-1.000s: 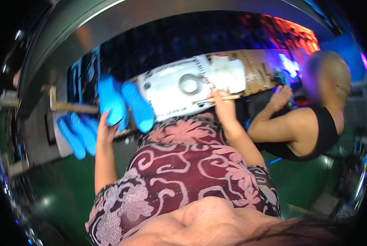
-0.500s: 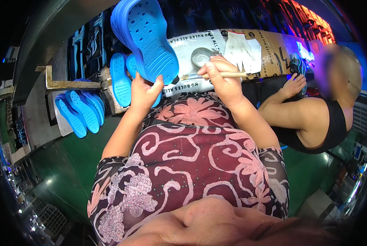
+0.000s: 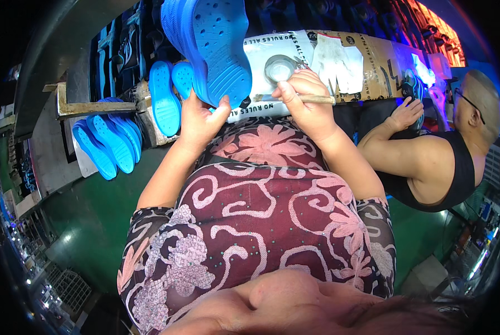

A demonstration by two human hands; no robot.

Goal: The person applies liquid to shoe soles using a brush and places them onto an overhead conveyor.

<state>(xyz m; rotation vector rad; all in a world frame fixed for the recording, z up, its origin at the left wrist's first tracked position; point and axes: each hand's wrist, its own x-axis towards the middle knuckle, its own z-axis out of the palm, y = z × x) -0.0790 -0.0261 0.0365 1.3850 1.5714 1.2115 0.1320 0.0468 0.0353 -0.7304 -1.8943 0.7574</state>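
Observation:
My left hand (image 3: pixel 202 121) grips a large blue foam shoe sole (image 3: pixel 221 53) by its near end, thumb on the holed, ridged face. The sole stands raised over the bench, and its far end runs out of the top of the picture. In my right hand (image 3: pixel 310 106) is a thin brush (image 3: pixel 321 99) with a pale handle, its tip pointing left close to the sole's near right edge. I cannot tell whether the tip touches it. Just beyond my right hand sits a round grey cup (image 3: pixel 280 69). Flat blue soles (image 3: pixel 165 100) lie left of my left hand.
A white glove (image 3: pixel 335 62) lies on the cardboard (image 3: pixel 375 61) covering the bench. More blue soles (image 3: pixel 106 146) rest at the left beside a metal bracket (image 3: pixel 96 107). Dark shoe parts on a rack line the far side. A co-worker (image 3: pixel 428 167) handles a shoe at the right.
My left hand and the held sole have shifted slightly to the right in the picture. My right hand keeps the brush beside the sole. The co-worker's head shows lower and farther right.

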